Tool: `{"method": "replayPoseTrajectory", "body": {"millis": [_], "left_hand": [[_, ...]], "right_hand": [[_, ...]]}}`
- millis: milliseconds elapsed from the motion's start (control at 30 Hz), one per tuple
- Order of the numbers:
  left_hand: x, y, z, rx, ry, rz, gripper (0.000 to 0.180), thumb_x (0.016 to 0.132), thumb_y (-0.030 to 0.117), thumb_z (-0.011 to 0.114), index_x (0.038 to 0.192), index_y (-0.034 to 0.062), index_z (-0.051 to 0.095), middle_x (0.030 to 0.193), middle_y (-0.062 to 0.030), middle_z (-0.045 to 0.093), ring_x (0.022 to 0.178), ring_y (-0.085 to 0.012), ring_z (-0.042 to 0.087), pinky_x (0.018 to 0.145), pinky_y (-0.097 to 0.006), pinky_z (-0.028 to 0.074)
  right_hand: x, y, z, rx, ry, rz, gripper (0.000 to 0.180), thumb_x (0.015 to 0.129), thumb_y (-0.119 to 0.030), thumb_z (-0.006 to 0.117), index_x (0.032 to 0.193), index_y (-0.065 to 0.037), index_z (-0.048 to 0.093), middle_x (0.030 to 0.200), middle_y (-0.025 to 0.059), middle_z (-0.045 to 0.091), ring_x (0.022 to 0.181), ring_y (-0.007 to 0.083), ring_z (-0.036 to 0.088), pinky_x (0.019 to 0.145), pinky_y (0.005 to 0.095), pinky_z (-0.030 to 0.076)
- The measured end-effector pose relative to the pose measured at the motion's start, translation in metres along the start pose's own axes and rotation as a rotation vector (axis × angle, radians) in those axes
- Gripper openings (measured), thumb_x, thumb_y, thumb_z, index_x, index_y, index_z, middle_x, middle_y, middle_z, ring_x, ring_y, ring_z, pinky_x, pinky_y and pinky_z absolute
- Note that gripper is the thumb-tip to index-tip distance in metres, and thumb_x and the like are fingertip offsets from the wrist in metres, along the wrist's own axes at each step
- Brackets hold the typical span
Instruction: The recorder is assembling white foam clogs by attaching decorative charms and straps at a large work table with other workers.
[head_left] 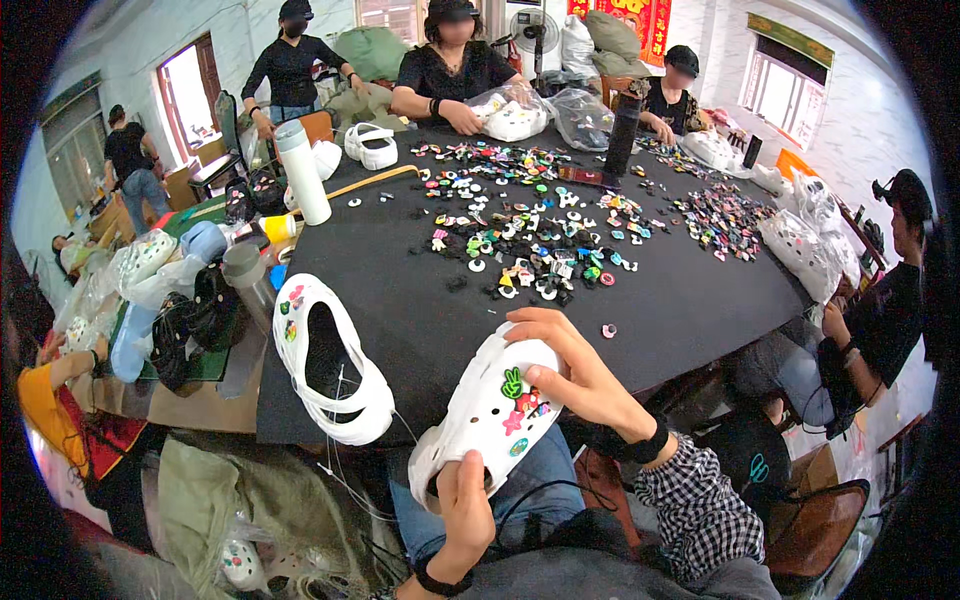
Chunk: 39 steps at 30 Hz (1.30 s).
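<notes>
A white foam clog [478,425] is held over my lap at the table's near edge. Green, pink and other bright shoe charms [515,413] sit on its upper. My left hand [466,510] grips the heel end, thumb at the opening. With my right hand [575,375] I hold the toe end, fingers over the far side and thumb beside the green hand-shaped charm [512,382]. Left of it, a second white clog [365,395] with a few charms lies on the black table, a thin clear cord hanging near it. Whether a charm is under my right thumb is hidden.
Many loose charms [540,235] spread over the black table [430,290]. A white bottle [302,172] and a dark upright cylinder [622,135] stand on it. Bagged clogs [810,240] lie at the right. Several people sit or stand around. Shoes and bags crowd the left side.
</notes>
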<state>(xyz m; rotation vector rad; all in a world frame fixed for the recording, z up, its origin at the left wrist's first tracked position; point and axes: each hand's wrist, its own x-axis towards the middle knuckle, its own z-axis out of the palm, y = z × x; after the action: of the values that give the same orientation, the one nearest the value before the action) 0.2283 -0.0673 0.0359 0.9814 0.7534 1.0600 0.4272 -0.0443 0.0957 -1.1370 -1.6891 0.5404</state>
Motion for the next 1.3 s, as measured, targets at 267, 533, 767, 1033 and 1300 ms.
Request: {"method": "replayPoseTrajectory", "body": {"millis": [267,533,767,1033,1300], "left_hand": [[0.003,-0.005,0.003,-0.076,-0.024,0.111,0.045,0.094,0.021,0.044,0.127,-0.0091,0.044,0.126,-0.0177,0.053,0.115,-0.0257,0.053,0.097,-0.037,0.042],[0.010,-0.009,-0.004,-0.250,0.068,0.180,0.052,0.095,0.031,0.039,0.132,-0.0048,0.040,0.132,-0.0185,0.050,0.121,-0.0298,0.050,0.104,-0.045,0.036],[0.022,0.013,-0.001,-0.673,0.029,0.131,0.051,0.097,0.040,0.041,0.132,0.0030,0.044,0.132,-0.0114,0.052,0.120,-0.0259,0.049,0.103,-0.040,0.035],[0.026,0.010,-0.007,-0.631,0.012,0.122,0.052,0.097,0.042,0.040,0.133,0.0048,0.043,0.133,-0.0097,0.049,0.121,-0.0247,0.047,0.103,-0.040,0.034],[0.026,0.004,-0.007,-0.643,0.006,0.170,0.057,0.098,0.042,0.039,0.139,0.0032,0.036,0.139,-0.0109,0.045,0.126,-0.0261,0.043,0.106,-0.040,0.031]], "right_hand": [[0.001,-0.011,-0.004,-0.060,0.090,-0.099,0.034,0.089,-0.019,0.061,0.120,-0.005,0.056,0.133,0.0178,0.044,0.125,0.0292,0.043,0.103,0.0386,0.036],[-0.001,0.002,-0.009,0.118,0.201,0.026,0.045,0.094,-0.015,0.053,0.136,-0.003,0.043,0.137,0.0161,0.043,0.128,0.0248,0.041,0.105,0.0356,0.035],[0.038,0.040,-0.091,-0.223,0.385,0.063,0.020,0.091,-0.008,0.054,0.108,-0.001,0.064,0.098,0.0117,0.068,0.091,0.0201,0.064,0.082,0.0314,0.050],[0.066,0.114,-0.099,-0.606,0.191,0.131,0.016,0.080,-0.008,0.058,0.091,-0.003,0.069,0.085,0.0159,0.068,0.083,0.0323,0.065,0.075,0.0392,0.051],[0.068,0.136,-0.083,-0.787,0.027,0.196,0.025,0.079,-0.017,0.066,0.102,-0.009,0.068,0.096,0.0132,0.065,0.091,0.0318,0.063,0.080,0.0408,0.051]]}}
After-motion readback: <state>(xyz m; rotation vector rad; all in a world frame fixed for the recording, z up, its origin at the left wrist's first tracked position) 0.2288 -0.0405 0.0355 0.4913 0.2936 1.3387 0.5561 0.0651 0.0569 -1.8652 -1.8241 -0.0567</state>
